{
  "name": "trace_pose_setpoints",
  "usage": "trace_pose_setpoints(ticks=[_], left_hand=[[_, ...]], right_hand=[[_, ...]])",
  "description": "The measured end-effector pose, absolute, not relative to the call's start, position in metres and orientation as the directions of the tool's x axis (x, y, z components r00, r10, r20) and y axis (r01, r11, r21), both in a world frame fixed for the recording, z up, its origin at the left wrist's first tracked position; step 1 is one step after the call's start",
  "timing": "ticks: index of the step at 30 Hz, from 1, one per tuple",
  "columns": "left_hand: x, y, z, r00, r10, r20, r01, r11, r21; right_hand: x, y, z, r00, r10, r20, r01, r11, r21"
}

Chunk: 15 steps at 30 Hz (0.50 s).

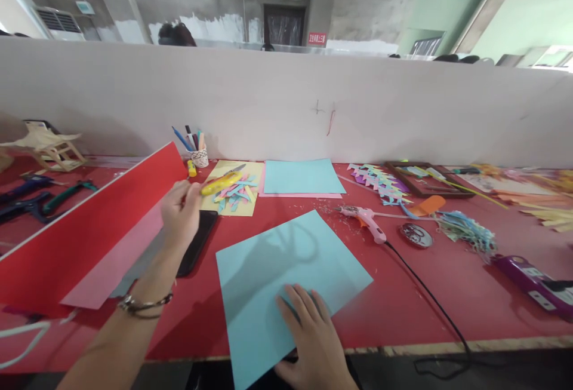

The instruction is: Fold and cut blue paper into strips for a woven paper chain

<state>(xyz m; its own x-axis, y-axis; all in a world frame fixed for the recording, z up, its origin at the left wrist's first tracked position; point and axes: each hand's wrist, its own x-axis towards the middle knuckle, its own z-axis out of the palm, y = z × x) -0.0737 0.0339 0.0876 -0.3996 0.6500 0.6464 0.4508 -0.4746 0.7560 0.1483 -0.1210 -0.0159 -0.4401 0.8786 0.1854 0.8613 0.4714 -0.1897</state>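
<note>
My left hand (181, 211) is raised over the left of the table, its fingers closed on yellow-handled scissors (221, 184) with the metal blades pointing away. Their looped shadow falls across a light blue sheet of paper (259, 294). That sheet lies at an angle before me, its near corner hanging past the table edge. On its lower right part my right hand (313, 336) lies flat, fingers stretched out and thumb beside the paper's edge. Beyond the scissors, several pastel paper strips (237, 195) lie heaped on a pale yellow sheet (246, 208).
A red board (102, 217) leans at left, near a black phone (199, 243) and a pen cup (199, 156). Blue paper (304, 176) lies at the back. To the right are a pink glue gun (369, 223) with a trailing cord, a round tin (416, 235) and a purple power strip (532, 282).
</note>
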Motion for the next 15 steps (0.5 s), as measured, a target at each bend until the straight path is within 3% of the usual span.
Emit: trace_pose_setpoints(ticks=[6,8,11,15], left_hand=[[-0.054,0.075,0.066,0.057,0.670,0.740,0.723,-0.539,0.433],[-0.048,0.090,0.055,0.139,0.679,0.721,0.743,-0.553,0.378],[-0.046,0.107,0.040,0.216,0.694,0.687,0.775,-0.550,0.311],[-0.049,0.119,0.027,0.287,0.724,0.627,0.809,-0.534,0.245]], right_hand=[[0.154,-0.113,-0.045,-0.524,0.775,0.355,0.824,0.566,-0.019],[0.153,-0.111,-0.057,-0.526,0.739,0.422,0.826,0.562,0.044],[0.151,-0.110,-0.066,-0.423,0.741,0.521,0.881,0.471,0.045],[0.149,-0.114,-0.055,-0.429,0.795,0.429,0.882,0.471,0.011]])
